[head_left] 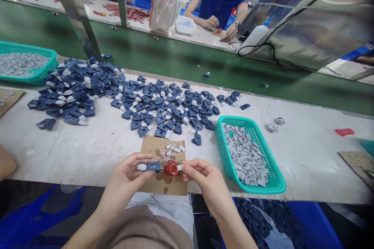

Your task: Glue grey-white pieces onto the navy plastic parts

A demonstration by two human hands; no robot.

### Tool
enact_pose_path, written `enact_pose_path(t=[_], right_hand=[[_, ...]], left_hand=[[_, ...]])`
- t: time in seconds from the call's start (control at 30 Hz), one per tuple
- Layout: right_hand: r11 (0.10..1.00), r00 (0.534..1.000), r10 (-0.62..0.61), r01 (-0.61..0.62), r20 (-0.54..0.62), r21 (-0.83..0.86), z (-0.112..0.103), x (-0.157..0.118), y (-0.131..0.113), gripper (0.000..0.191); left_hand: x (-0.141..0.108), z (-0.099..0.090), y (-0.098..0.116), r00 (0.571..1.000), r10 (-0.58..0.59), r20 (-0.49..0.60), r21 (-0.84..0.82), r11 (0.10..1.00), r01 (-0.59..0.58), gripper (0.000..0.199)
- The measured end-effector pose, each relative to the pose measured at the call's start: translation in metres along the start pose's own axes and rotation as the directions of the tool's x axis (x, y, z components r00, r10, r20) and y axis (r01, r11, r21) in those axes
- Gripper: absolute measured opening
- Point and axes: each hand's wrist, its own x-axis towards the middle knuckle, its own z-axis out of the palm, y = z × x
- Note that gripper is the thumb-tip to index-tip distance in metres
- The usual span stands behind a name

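Between the thumb and fingers of my left hand point(128, 171) is a dark blue plastic part point(153, 167) with a light grey piece at its left end. My right hand point(201, 175) pinches a small light grey piece point(179, 167) at the right edge of a round red thing point(171, 168). That red thing, shiny and wet-looking, sits on a brown cardboard sheet point(175, 188) with wet stains. Several small grey pieces point(174, 148) lie on the cardboard just behind it.
Behind the cardboard spreads a large pile of blue parts point(163, 105). A green basket point(277, 186) of grey pieces stands at the right, another basket point(43, 78) at the far left. Across a green belt point(175, 58), people work beyond metal posts point(76, 15).
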Motion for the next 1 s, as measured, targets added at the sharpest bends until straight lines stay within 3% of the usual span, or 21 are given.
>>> enact_pose_path(t=[0.1, 0.2, 0.33, 0.53, 0.77, 1.0], right_hand=[[0.998, 1.000, 0.012, -0.013, 0.019, 0.058, 0.002, -0.010, -0.011, 0.029], [0.994, 0.998, 0.003, -0.010, 0.062, 0.105, 0.008, -0.021, -0.020, 0.025], [0.993, 0.994, -0.024, 0.011, 0.110, 0.115, 0.016, -0.031, -0.022, 0.019], [0.992, 0.995, -0.041, 0.030, 0.089, 0.120, 0.022, -0.030, -0.018, 0.018], [0.996, 0.997, -0.048, 0.044, 0.053, 0.074, 0.029, -0.031, -0.015, 0.018], [0.997, 0.998, -0.054, 0.056, -0.029, 0.058, 0.041, -0.038, -0.013, 0.018]], left_hand=[[-0.003, 0.006, -0.001, 0.984, 0.176, 0.000, 0.096, 0.980, -0.175, 0.012], [-0.006, 0.014, 0.001, 0.917, 0.398, 0.033, 0.203, 0.896, -0.396, 0.017], [-0.008, 0.021, 0.005, 0.832, 0.550, 0.068, 0.305, 0.783, -0.543, 0.022], [-0.010, 0.022, 0.009, 0.770, 0.630, 0.100, 0.385, 0.689, -0.614, 0.021], [-0.012, 0.023, 0.009, 0.765, 0.635, 0.112, 0.441, 0.658, -0.611, 0.018], [-0.012, 0.022, 0.004, 0.707, 0.695, 0.130, 0.473, 0.584, -0.660, 0.024]])
